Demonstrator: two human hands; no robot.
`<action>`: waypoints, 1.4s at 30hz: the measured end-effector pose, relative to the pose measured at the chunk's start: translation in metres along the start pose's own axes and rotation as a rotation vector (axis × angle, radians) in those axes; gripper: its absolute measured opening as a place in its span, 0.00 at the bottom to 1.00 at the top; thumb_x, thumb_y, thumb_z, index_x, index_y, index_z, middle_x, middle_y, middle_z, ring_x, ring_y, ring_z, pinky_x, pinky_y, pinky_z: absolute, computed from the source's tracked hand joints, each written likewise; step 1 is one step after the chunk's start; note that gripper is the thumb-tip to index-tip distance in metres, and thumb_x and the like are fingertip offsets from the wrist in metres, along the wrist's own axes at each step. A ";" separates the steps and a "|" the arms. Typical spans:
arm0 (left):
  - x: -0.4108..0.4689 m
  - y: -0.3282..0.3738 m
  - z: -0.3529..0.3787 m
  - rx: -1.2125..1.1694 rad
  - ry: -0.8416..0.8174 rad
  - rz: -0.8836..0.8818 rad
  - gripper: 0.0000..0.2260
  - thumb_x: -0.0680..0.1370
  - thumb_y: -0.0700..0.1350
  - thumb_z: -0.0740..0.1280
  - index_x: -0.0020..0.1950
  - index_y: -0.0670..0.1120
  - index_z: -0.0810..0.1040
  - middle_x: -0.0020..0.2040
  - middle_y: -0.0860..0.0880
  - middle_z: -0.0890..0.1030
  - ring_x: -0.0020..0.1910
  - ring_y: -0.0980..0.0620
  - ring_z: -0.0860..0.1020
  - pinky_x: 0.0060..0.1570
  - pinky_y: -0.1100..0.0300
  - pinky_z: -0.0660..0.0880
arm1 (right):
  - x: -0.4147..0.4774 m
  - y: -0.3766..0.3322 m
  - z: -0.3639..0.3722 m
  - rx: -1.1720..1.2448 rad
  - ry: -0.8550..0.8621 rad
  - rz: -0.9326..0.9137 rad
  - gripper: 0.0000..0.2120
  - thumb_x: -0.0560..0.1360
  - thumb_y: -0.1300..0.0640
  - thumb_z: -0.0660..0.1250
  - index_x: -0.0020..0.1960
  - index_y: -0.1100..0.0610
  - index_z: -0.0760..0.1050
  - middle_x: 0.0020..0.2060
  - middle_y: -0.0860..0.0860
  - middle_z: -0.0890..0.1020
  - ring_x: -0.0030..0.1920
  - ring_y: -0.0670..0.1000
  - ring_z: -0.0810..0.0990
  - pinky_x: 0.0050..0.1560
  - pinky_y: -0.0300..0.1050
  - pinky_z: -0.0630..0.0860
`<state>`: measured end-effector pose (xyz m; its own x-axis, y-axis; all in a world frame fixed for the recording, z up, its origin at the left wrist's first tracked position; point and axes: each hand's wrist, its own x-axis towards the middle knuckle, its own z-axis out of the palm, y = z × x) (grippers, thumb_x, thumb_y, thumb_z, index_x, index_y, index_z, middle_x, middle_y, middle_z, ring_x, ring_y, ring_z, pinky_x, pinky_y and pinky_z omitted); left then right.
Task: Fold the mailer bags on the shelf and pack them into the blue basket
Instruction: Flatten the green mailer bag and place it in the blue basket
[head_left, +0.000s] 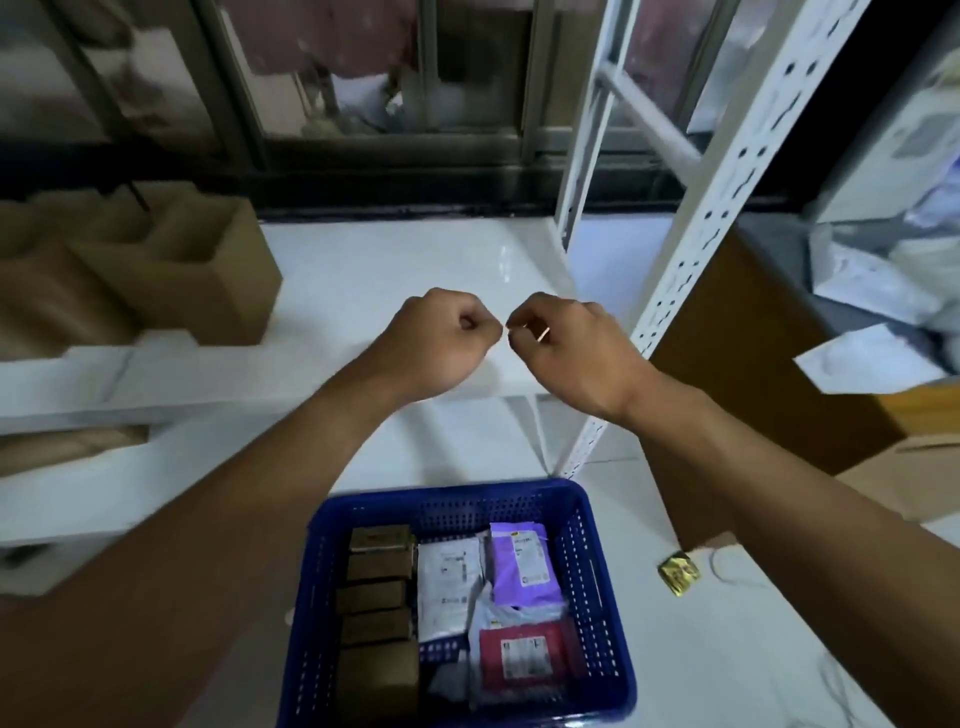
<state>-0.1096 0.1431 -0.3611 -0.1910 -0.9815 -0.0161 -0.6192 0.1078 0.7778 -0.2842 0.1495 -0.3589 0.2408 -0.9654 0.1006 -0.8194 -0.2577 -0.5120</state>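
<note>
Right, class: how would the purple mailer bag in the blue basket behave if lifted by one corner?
Probably floppy: the purple mailer bag looks like thin film, slightly rumpled. Likely light, and perhaps slippery given its smooth sheen.

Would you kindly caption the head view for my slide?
Curled left hand and right hand over the shelf; mailer bags lie in the blue basket below.

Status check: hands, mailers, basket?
Left hand curled over white shelf, contents hidden; right hand pinches thin tan strip. Blue basket holds folded mailers, brown packs. Nothing blocks the basket.
</note>
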 end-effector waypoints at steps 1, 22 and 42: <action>0.002 0.018 -0.020 0.024 0.012 0.011 0.09 0.78 0.48 0.64 0.46 0.51 0.84 0.45 0.54 0.85 0.47 0.54 0.83 0.43 0.60 0.78 | 0.006 -0.011 -0.023 -0.013 0.007 0.000 0.13 0.79 0.49 0.59 0.58 0.50 0.78 0.48 0.47 0.83 0.51 0.53 0.79 0.54 0.51 0.76; 0.038 0.289 -0.233 0.209 0.270 0.254 0.08 0.78 0.48 0.66 0.47 0.50 0.85 0.42 0.56 0.84 0.44 0.55 0.80 0.41 0.62 0.74 | 0.076 -0.159 -0.305 -0.177 0.249 -0.240 0.11 0.78 0.49 0.60 0.56 0.50 0.78 0.51 0.52 0.84 0.54 0.58 0.78 0.52 0.51 0.75; 0.097 0.265 -0.296 0.641 0.453 0.121 0.20 0.83 0.56 0.58 0.68 0.44 0.72 0.67 0.45 0.73 0.64 0.44 0.74 0.62 0.50 0.71 | 0.165 -0.202 -0.319 -0.175 0.491 -0.353 0.10 0.78 0.53 0.63 0.55 0.55 0.78 0.53 0.51 0.76 0.57 0.54 0.74 0.54 0.49 0.73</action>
<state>-0.0669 0.0293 0.0288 -0.0412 -0.9112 0.4099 -0.9581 0.1524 0.2424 -0.2452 0.0292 0.0337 0.2792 -0.7161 0.6398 -0.8170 -0.5272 -0.2335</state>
